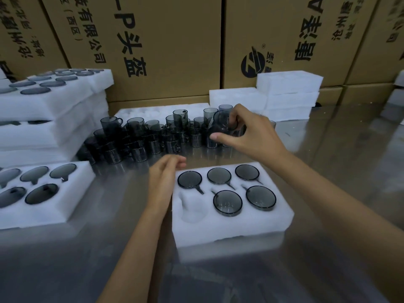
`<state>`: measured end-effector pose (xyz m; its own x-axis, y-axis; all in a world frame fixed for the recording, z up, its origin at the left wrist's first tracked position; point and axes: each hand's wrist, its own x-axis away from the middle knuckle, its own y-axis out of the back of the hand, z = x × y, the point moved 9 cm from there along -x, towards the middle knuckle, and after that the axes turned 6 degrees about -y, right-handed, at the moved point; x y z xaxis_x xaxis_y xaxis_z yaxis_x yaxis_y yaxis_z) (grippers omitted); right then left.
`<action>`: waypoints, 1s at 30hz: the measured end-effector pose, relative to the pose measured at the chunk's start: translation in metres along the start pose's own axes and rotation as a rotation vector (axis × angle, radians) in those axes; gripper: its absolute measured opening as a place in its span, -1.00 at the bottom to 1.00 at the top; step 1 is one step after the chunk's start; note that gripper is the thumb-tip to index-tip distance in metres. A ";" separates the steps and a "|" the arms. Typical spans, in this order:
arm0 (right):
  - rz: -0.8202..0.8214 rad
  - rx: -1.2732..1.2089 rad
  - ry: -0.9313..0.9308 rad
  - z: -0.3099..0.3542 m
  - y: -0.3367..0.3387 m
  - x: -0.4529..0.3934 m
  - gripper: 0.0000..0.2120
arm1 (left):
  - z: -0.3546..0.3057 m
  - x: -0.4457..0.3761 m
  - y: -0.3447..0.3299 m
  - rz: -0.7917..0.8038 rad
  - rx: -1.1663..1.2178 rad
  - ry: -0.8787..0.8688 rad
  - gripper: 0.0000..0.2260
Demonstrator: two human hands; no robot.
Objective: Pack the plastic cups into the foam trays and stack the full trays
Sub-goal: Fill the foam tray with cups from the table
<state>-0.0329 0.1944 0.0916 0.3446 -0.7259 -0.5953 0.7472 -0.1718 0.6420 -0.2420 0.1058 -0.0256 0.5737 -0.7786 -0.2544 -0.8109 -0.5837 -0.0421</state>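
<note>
A white foam tray [229, 228] lies on the steel table in front of me. Several of its round holes hold smoky grey cups [227, 202]; the near-left hole [192, 206] is bare. Behind it stands a crowd of loose grey handled cups [140, 136], some stacked. My right hand [247, 134] grips one grey cup [219, 125] tilted above that crowd, thumb and fingers curled round it. My left hand [164, 176] hovers by the tray's far-left corner with fingers loosely curled, holding nothing.
A second foam tray [72, 206] with cups sits at the left. Behind it rises a stack of filled trays [54, 106]. Bare foam trays [288, 92] are piled at the back right. Cardboard boxes [166, 40] wall off the rear.
</note>
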 end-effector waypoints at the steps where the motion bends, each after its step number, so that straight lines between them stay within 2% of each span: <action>1: 0.008 -0.012 0.023 0.009 0.001 0.010 -0.51 | -0.013 0.004 -0.004 0.043 -0.013 -0.059 -0.82; 4: 0.076 -0.061 0.090 0.033 -0.002 0.040 -0.56 | -0.048 0.017 -0.017 0.187 -0.015 -0.175 -0.76; 7: 0.144 -0.203 0.114 0.050 -0.009 0.062 -0.48 | -0.059 0.030 -0.021 0.277 -0.015 -0.193 -0.73; 11: 0.260 -0.445 -0.008 0.056 -0.026 0.072 -0.35 | -0.056 0.034 -0.007 0.250 0.009 -0.147 -0.76; 14: 0.438 -0.515 -0.074 0.056 -0.048 0.080 -0.49 | -0.056 0.029 0.005 0.249 -0.038 -0.119 -0.80; 18: 0.594 -0.508 -0.078 0.060 -0.070 0.097 -0.52 | -0.053 0.033 0.006 0.386 -0.104 -0.074 -0.76; 24: 0.668 -0.511 -0.083 0.058 -0.071 0.105 -0.54 | -0.052 0.033 0.009 0.527 -0.237 -0.043 -0.72; 30: 0.679 -0.456 -0.131 0.051 -0.072 0.108 -0.51 | -0.045 0.032 0.011 0.506 -0.308 -0.003 -0.63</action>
<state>-0.0787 0.0945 0.0056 0.7560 -0.6510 -0.0690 0.5672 0.5987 0.5656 -0.2276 0.0637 0.0095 0.1235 -0.9772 -0.1726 -0.9126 -0.1802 0.3671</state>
